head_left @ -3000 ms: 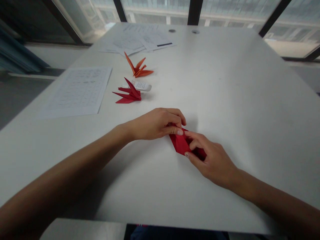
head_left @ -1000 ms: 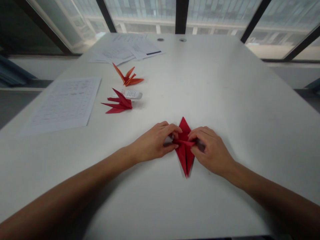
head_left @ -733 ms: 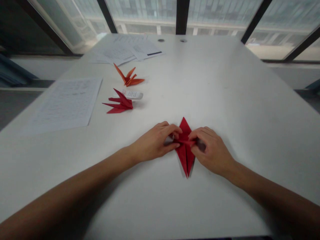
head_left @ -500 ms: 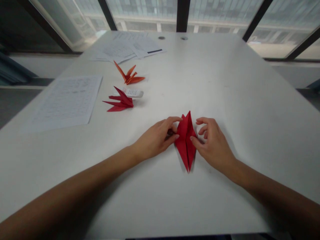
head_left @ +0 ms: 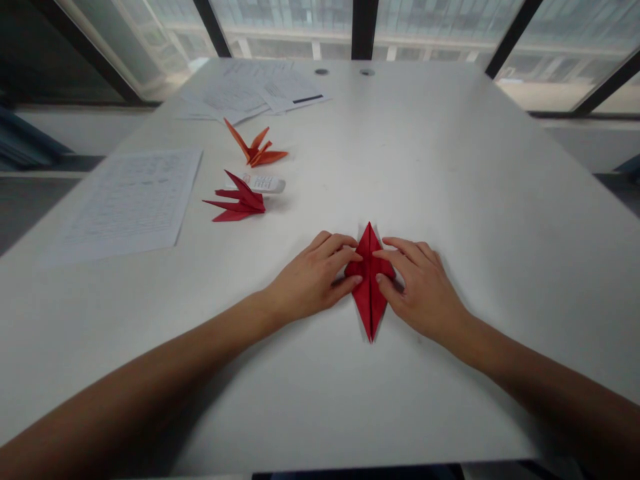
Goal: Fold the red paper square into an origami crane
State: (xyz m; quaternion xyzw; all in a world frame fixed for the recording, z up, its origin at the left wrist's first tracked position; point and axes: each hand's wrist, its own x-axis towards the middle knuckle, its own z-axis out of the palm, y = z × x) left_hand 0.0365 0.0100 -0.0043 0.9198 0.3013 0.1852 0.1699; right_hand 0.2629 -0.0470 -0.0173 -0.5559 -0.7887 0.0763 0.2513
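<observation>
In the head view, a red folded origami paper lies on the white table in front of me as a narrow diamond, with a dark slit down its middle. My left hand holds its left side, thumb and fingertips on the left corner. My right hand grips the right side, its thumb and a fingertip pressed on the paper near the centre line. Both hands have bent fingers, and the paper's underside is hidden.
A dark red folded paper figure stands to the left, against a small white object with print. Behind it is an orange origami crane. Printed sheets lie on the left, with more papers at the back.
The red paper's two raised points at the top have come together into one flat tip. My right fingers have moved left onto the paper, and my left fingers now lie farther over it.
</observation>
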